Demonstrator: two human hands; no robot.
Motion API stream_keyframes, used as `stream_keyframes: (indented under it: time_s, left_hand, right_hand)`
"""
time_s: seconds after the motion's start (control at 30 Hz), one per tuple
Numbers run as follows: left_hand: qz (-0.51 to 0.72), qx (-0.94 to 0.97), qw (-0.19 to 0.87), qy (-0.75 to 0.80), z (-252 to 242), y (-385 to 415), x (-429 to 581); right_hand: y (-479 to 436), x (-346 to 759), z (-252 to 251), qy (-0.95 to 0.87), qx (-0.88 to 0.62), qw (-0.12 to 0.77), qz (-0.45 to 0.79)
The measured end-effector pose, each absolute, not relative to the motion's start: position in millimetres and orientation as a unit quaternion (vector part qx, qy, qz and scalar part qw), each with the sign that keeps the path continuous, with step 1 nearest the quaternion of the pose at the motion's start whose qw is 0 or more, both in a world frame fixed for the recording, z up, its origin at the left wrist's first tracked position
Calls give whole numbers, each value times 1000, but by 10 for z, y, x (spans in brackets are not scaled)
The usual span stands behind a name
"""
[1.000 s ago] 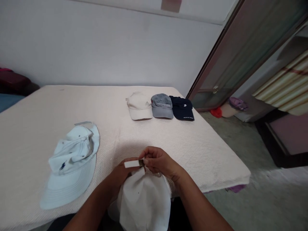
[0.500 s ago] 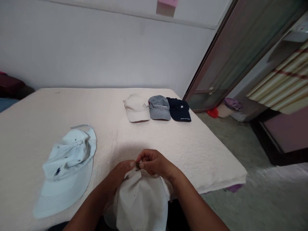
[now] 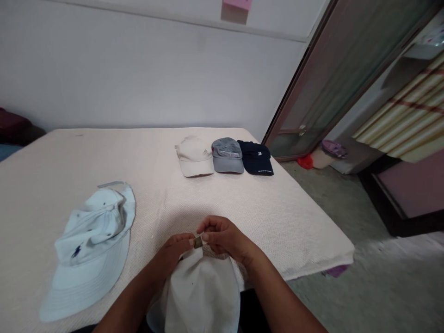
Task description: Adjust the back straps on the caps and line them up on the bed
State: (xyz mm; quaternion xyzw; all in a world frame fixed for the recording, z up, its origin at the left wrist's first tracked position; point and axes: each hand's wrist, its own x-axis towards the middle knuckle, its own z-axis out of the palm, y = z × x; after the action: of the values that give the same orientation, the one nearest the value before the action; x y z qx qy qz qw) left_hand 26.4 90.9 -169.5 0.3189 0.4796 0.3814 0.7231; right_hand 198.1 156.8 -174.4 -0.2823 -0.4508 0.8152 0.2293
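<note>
Near centre, small brownish-gold buckle (image 3: pixel 198 242) on soft off-white cloth cap (image 3: pixel 203 296) is narrowly pinched between left hand (image 3: pixel 175 249) and right hand (image 3: pixel 225 237); cloth is best left slack.

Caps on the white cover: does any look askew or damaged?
The pale-blue cap, left of the left hand, looks odd: it lies askew, slumped and creased, while the cream cap, gray cap and navy cap line up neatly. No damage shows.

On the cloth (image 3: pixel 149 194), three caps (image 3: pixel 227 159) sit side by side at far right — a lone cap (image 3: pixel 88 249) lies nearer, left of the held cap (image 3: pixel 203 291).
</note>
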Motion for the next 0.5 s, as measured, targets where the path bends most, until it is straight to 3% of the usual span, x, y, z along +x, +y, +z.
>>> stream_keyframes:
  time_s: [0.5]
  left_hand:
    - [412, 247, 800, 360, -1655, 859, 361]
  right_hand:
    - [1535, 2071, -1745, -425, -324, 270, 801]
